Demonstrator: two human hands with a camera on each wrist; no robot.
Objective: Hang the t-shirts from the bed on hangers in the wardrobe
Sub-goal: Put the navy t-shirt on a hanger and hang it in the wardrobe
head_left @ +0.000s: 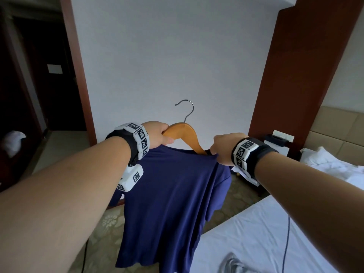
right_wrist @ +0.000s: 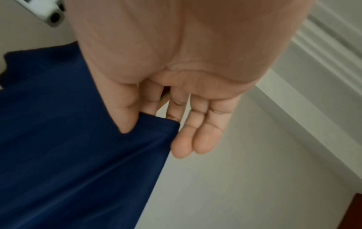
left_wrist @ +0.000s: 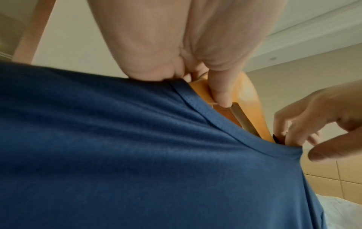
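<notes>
While two hands (head_left: 157,134) (head_left: 222,148) grip one hanger (head_left: 185,134), one t-shirt (head_left: 169,194) drapes.

no readable text anywhere; the wrist bands (head_left: 141,137) carry only black-and-white square marker patterns.

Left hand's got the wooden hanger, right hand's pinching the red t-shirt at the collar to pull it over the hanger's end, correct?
Not quite: the t-shirt is dark blue, not red, as the head view shows. The rest holds: the left hand grips the wooden hanger, and the right hand pinches the collar.
</notes>
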